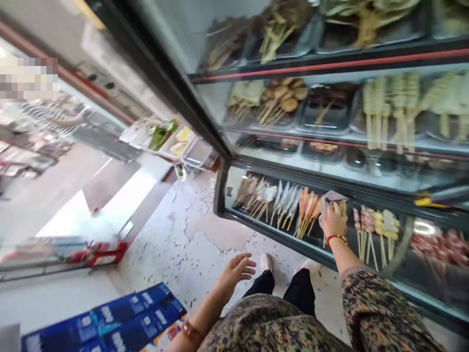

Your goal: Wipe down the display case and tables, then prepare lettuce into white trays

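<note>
The person's right hand [334, 221] reaches down into the lower compartment of a glass-fronted display cabinet [221, 190]. Its fingers are closed around a crumpled, whitish-grey wrap [332, 196], film or cloth; which of the two cannot be told, and whether anything is inside it is hidden by the hand. The wrap sits between the orange-pink skewers [307, 208] on one side and the pink meat skewers [364, 220] and yellow skewers [386, 226] on the other. The grip comes from above, probably because the neighbouring rows leave only a narrow gap to reach into.

The left hand [236, 274] hangs over the floor [198, 259], fingers loosely spread and holding nothing; held out from the body like that, it likely helps balance the lean.

Further along lie silvery skewers [287, 198]. Most sticks point toward the person, presumably so that each can be taken by its bare end while the food lies farther in. Red meat [439, 244] lies at the far right, apart from the rest. On the shelves above, trays seem to sort the skewers by kind, such as the round brown slices [287, 95].
</note>
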{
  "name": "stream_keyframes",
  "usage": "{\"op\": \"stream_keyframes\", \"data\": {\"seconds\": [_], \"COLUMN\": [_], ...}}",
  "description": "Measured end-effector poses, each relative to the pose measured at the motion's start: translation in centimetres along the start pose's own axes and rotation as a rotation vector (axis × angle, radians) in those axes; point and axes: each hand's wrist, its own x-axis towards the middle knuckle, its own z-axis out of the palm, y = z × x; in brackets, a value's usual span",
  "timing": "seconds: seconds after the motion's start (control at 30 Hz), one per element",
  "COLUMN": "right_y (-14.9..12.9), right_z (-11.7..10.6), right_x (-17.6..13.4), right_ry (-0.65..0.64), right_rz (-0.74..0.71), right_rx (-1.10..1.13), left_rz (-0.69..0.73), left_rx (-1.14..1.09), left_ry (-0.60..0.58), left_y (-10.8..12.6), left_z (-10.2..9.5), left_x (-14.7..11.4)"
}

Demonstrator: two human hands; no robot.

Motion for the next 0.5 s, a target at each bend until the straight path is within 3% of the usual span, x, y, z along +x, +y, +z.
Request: {"op": "stream_keyframes", "data": {"seconds": [0.1, 0.2, 0.3, 0.4, 0.5], "right_y": [-7.0, -13.3, -17.1, -19.8, -23.4], "right_z": [3.2, 5.9, 7.5, 7.1, 5.1], "right_x": [-4.5, -11.4, -17.9, -20.6, -20.3], "right_ry": [-0.217, -0.385, -0.638, -0.993, -1.158], "right_rz": [0.028, -0.050, -0.060, 0.056, -0.071], "right_rx": [0.325, 0.361, 0.489, 0.748, 0.792], "left_rz": [0.046, 0.104, 0.151, 0.201, 0.233], "left_rx": [-0.100, -0.219, -0.357, -0.488, -0.589], "left_ry": [0.013, 0.071, 0.172, 0.264, 0.343], "left_y": [-1.1, -2.1, -3.6, -5.8, -8.6], "left_z": [-4.1, -7.5, -9.9, -10.8, -10.0], "left_x": [-1.1, -2.6, -4.1, -5.6, -7.3]}}
